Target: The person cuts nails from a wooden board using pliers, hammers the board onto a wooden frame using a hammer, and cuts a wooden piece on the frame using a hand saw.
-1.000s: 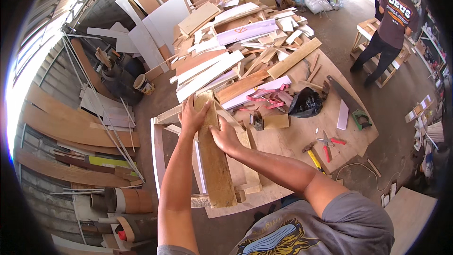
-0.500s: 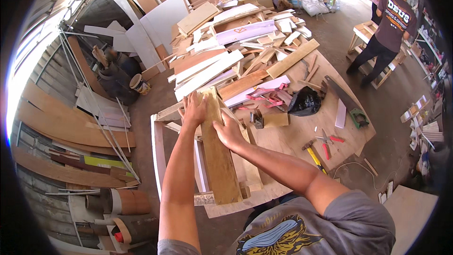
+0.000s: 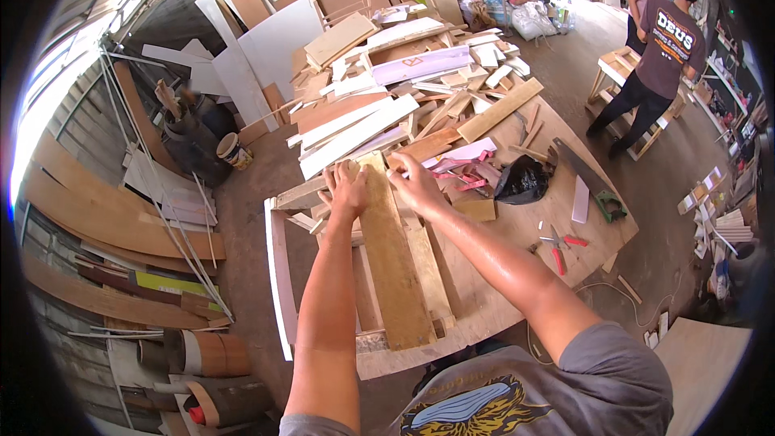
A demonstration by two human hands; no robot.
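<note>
One brown wooden plank (image 3: pixel 395 270) lies atop a wooden frame (image 3: pixel 429 278) at the counter's (image 3: pixel 494 278) near-left corner, likely stiff, moderately heavy, best held by both long edges; left grip (image 3: pixel 348 192) spread against it, right grip (image 3: pixel 418 186) curled, contents unclear.

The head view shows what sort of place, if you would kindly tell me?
Probably a woodworking shop: a saw, a red-handled tool and a heap of boards lie on the table.

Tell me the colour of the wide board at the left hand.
The wide board is yellowish brown; it shows best in the head view.
</note>
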